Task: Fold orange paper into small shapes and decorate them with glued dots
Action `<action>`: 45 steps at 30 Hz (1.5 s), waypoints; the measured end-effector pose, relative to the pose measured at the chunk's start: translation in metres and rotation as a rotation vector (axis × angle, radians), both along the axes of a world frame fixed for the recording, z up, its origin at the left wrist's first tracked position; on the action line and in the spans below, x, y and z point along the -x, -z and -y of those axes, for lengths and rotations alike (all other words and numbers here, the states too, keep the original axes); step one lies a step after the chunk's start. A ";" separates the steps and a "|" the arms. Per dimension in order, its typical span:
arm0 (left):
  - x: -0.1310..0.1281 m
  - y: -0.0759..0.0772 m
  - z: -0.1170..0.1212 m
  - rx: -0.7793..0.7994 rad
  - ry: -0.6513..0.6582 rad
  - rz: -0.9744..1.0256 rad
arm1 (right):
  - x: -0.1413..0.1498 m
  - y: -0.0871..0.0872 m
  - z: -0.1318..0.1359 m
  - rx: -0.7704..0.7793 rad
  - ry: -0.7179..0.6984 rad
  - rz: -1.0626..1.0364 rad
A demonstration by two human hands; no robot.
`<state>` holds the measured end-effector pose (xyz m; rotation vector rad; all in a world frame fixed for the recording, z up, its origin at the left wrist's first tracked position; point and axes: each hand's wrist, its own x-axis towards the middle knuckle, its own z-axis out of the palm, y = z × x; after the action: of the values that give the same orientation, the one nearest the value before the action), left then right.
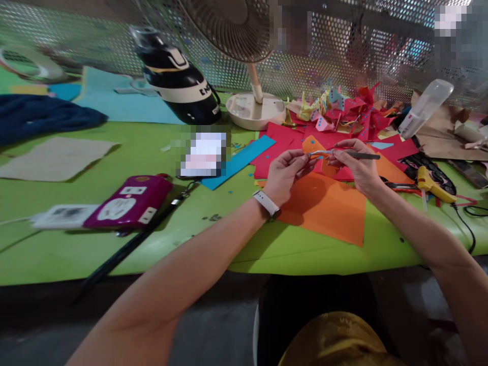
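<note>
My left hand [285, 173] is closed, pinching a small folded orange paper piece [311, 144] dotted with blue. My right hand [356, 165] grips tweezers [362, 155] with a dark handle. Their thin, bent silver tip reaches across to the orange piece beside my left fingertips. Exactly what the tip touches is too small to tell. Below both hands lies a flat orange paper sheet [335, 208], partly over red paper sheets [270, 150]. Behind them is a heap of folded paper figures [362, 112], mostly red, some yellow and pink with dots.
A yellow glue gun [434, 184] with a cord lies at right, near a clear bottle [427, 109]. A white fan [255, 109] and a black flask [183, 86] stand behind. Left are a phone [204, 155], a blue paper strip [244, 160] and a purple case [131, 203].
</note>
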<state>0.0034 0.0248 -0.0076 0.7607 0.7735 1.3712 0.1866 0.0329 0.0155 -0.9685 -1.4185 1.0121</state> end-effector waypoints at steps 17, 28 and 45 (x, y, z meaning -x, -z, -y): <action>0.001 -0.003 0.001 0.060 0.012 -0.076 | 0.001 -0.007 0.005 -0.038 0.015 0.020; 0.000 -0.003 0.002 0.037 -0.006 -0.121 | 0.003 -0.008 0.006 -0.051 0.008 -0.015; -0.001 -0.001 0.002 -0.024 -0.010 -0.113 | 0.003 0.002 0.003 -0.102 -0.004 -0.042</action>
<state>0.0046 0.0229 -0.0066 0.8596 0.8514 1.3572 0.1839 0.0297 0.0135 -0.8659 -1.4238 0.9477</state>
